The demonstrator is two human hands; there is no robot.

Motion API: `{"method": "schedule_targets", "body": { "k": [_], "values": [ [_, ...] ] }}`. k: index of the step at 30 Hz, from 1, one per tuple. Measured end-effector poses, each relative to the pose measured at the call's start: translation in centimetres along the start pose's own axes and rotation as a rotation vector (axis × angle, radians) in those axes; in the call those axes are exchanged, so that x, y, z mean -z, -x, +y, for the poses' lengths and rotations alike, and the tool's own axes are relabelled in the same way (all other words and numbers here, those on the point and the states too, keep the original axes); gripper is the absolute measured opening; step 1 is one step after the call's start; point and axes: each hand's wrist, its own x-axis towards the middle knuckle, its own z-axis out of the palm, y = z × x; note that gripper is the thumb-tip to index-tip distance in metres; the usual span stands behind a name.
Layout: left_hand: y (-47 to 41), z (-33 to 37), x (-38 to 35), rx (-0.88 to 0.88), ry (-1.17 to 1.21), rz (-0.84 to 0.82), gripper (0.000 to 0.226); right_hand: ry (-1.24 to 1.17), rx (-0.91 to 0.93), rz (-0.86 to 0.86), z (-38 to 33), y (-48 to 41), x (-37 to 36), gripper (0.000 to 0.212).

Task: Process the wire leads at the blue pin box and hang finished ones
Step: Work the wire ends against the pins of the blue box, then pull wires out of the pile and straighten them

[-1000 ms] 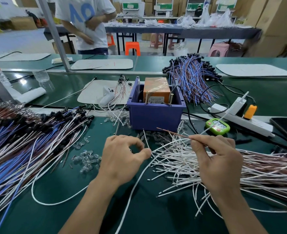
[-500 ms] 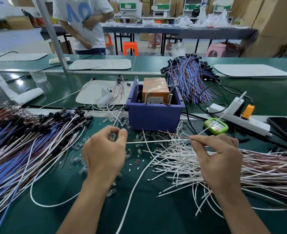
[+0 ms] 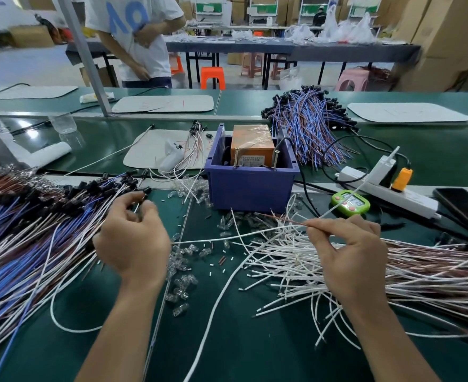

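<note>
The blue pin box [image 3: 250, 186] stands on the green bench at centre, with an orange block [image 3: 252, 144] inside it. My left hand [image 3: 133, 238] is at the edge of the finished lead pile [image 3: 34, 230] on the left, its fingertips pinching a black-capped white lead [image 3: 142, 201]. My right hand [image 3: 348, 257] pinches a brown wire and a white wire [image 3: 345, 198] together above the heap of loose white leads [image 3: 290, 260]. Another white wire [image 3: 227, 237] stretches between my two hands.
Clear plastic caps [image 3: 183, 271] and cut bits litter the bench in front of the box. A green timer [image 3: 350, 202], a power strip [image 3: 387, 188] and a black phone [image 3: 461, 205] lie at the right. A blue-brown lead bundle [image 3: 310, 128] lies behind the box. A person stands beyond.
My left hand has moved left and away from me, from the centre to the finished pile, carrying the lead's end. My right hand has stayed in place.
</note>
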Motion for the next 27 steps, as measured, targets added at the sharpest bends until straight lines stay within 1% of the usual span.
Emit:
{"method": "schedule_targets", "body": {
  "k": [2,4,5,6,8,10,12,16,19,23,25,27],
  "values": [
    [2.4,1.1,-0.2,-0.320,0.033,-0.043,0.024,-0.018,0.032,-0.026,-0.4,0.2,-0.2,0.016],
    [5.3,1.7,-0.8,-0.687,0.033,-0.171,0.034,-0.031,0.060,-0.052,-0.7,0.4,-0.5,0.012],
    [6.5,1.8,-1.1,-0.829,0.018,-0.227,0.037,-0.030,0.070,-0.063,-0.8,0.5,-0.6,0.011],
    [7.4,1.8,-1.5,-0.942,0.003,-0.261,0.038,-0.022,0.080,-0.073,-0.9,0.6,-0.7,0.011],
    [8.7,1.9,-2.1,-1.112,-0.005,-0.271,0.033,0.009,0.121,-0.098,-1.1,0.8,-0.9,0.008],
    [9.5,1.9,-2.3,-1.216,0.010,-0.252,0.027,0.026,0.165,-0.107,-1.3,0.8,-1.0,0.006],
    [9.9,1.7,-2.4,-1.239,0.013,-0.234,0.022,-0.015,0.157,-0.124,-1.3,0.9,-1.0,0.006],
    [9.2,1.4,-2.2,-1.177,0.001,-0.210,0.012,-0.060,0.145,-0.186,-1.8,1.3,-0.8,0.009],
    [8.1,1.2,-2.3,-1.095,0.010,-0.169,0.015,-0.023,0.142,-0.206,-1.9,0.6,0.1,0.014],
    [7.0,0.9,-2.3,-0.991,0.014,-0.154,0.014,0.093,0.156,-0.182,-1.7,-0.9,2.1,0.008],
    [6.8,1.1,-2.3,-1.008,0.012,-0.168,0.013,0.098,0.128,-0.215,-1.6,-1.1,3.3,0.012],
    [6.8,1.8,-2.3,-1.036,0.004,-0.184,0.010,0.061,0.053,-0.252,-1.3,-1.1,4.4,0.018]
  ]
}}
